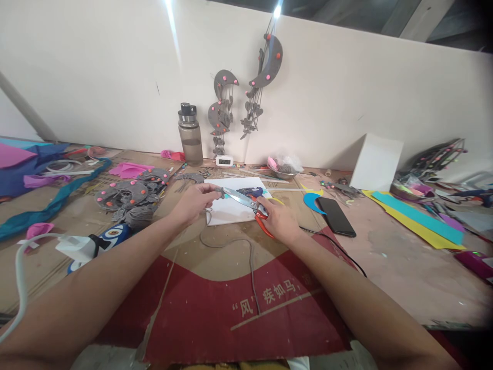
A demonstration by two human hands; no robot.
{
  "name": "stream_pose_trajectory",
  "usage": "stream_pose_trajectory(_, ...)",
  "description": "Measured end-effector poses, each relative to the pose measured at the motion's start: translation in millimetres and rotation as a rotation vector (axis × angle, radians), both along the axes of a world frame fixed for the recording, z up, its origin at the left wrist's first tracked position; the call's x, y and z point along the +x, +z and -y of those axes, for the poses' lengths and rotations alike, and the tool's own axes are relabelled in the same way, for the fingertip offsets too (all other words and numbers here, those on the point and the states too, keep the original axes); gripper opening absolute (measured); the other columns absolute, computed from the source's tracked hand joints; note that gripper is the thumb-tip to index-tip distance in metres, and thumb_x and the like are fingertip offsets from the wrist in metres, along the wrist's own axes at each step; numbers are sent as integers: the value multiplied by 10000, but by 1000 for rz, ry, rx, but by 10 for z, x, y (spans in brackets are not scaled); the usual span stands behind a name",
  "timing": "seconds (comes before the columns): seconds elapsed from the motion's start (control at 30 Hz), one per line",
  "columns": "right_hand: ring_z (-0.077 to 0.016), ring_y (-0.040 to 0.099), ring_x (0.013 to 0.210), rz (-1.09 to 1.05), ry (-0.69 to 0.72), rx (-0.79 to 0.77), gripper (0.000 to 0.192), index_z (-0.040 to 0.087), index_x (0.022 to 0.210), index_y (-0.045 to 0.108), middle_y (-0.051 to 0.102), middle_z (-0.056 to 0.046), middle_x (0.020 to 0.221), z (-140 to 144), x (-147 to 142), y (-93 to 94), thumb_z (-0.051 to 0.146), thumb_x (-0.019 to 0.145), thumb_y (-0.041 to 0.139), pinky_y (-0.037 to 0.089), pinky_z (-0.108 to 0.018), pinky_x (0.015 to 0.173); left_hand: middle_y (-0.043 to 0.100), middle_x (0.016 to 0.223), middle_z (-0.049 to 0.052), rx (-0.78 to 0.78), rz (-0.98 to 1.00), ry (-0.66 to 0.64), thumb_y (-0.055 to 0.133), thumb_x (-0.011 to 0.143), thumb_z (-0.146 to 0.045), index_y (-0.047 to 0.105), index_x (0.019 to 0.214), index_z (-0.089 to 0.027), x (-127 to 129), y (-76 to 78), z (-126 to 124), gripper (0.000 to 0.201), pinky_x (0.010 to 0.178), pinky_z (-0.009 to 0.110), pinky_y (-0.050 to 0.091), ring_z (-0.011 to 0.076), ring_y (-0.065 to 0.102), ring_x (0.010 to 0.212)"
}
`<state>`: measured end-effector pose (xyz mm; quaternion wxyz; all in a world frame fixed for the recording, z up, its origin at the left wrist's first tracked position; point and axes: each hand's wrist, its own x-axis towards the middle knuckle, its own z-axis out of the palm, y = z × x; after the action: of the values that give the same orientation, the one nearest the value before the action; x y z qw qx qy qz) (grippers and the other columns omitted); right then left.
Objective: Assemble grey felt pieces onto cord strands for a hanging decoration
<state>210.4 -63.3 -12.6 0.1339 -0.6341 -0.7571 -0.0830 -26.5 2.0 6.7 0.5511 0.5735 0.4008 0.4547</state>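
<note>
Seen from the head camera, a person works at a cluttered wooden worktop (pixel 404 267) with both bare forearms stretched forward. The right hand (pixel 279 220) grips the red-handled steel scissors (pixel 246 203), fingers curled through the handle loops; the blades are parted slightly, and the tool's long axis runs from the handles at lower right up and left, its tip pointing toward the left hand (pixel 194 203). That hand's fingers pinch a small grey felt piece (pixel 219 192) right at the blade tips, and a thin grey cord (pixel 231 246) trails from there toward the person across the red printed cardboard sheet (pixel 239 313). Scissors and felt sit above a white card with a coloured picture (pixel 231 210) lying flat at mid-worktop. Just right of it lie a blue foam crescent (pixel 313 201) and a black smartphone (pixel 336 217) on a dark cable. To the left is a heap of grey felt shapes with pink dots (pixel 127 195); a white glue gun (pixel 75 247) lies nearer. A smoky plastic water bottle (pixel 190 134) stands at the pale wall (pixel 96 77), where grey felt moon mobiles (pixel 246 97) hang. Yellow and turquoise foam sheets (pixel 419 221) lie at right.
</note>
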Motion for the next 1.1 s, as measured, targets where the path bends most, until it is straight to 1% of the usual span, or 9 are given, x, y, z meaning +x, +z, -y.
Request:
stream_pose_trajectory(0.1,-189,604,942,-35,29,-6,401,297,1284,470,653,-37,1104,-6,1,-36,356,888,438,380,-257,700,500,557,-22,-34,26,-22,730,623,-249,653,664,-139,-25,-32,-37,141,464,223,250,59,368,469)
stream_pose_trajectory(0.17,-196,604,933,-1,28,13,402,293,1281,471,658,-38,1086,1,-2,-35,359,885,436,371,-262,683,526,582,-8,-37,26,-25,731,625,-249,657,662,-141,-27,-40,-38,136,470,223,274,65,392,483)
stream_pose_trajectory(0.37,-206,587,877,168,-52,44,339,273,1195,525,663,-55,970,61,-32,51,328,867,455,305,-277,606,572,631,9,-14,34,7,744,617,-245,663,706,-131,32,-9,33,166,473,219,295,70,427,500)
stream_pose_trajectory(0.53,-198,583,846,168,-55,39,338,286,1183,519,662,-39,958,72,-30,79,341,852,477,267,-282,568,571,647,2,-52,78,23,752,616,-249,652,734,-134,18,-21,14,192,488,214,324,73,463,528)
stream_pose_trajectory(0.63,-199,586,854,148,-52,41,332,293,1181,517,662,-31,974,55,-13,68,353,859,465,266,-282,561,584,666,14,-100,146,-27,749,628,-250,636,720,-135,-14,-20,-11,185,493,214,339,82,493,550)
stream_pose_trajectory(0.7,-197,583,881,134,-50,39,325,291,1183,520,660,-38,1003,44,-3,59,348,872,448,280,-279,574,555,630,6,-134,188,-87,739,641,-239,647,738,-127,-30,-2,-15,174,481,215,332,74,466,519)
stream_pose_trajectory(0.83,-195,574,913,107,-49,56,328,279,1197,523,658,-49,1017,36,11,48,315,884,429,299,-270,606,481,602,-17,-159,254,-191,721,680,-216,686,880,-103,-49,37,-14,232,486,214,339,62,416,508)
stream_pose_trajectory(0.93,-195,569,907,109,-35,87,318,274,1183,534,658,-49,996,37,17,45,298,888,420,294,-269,612,501,648,-10,-142,300,-233,722,700,-209,669,937,-117,-63,36,-32,259,506,207,348,60,425,535)
stream_pose_trajectory(1.1,-196,563,895,121,-35,92,326,273,1185,538,659,-55,976,45,14,60,280,882,417,290,-268,615,482,645,-19,-122,350,-234,739,697,-215,629,790,-120,-81,3,-77,172,524,203,360,58,431,548)
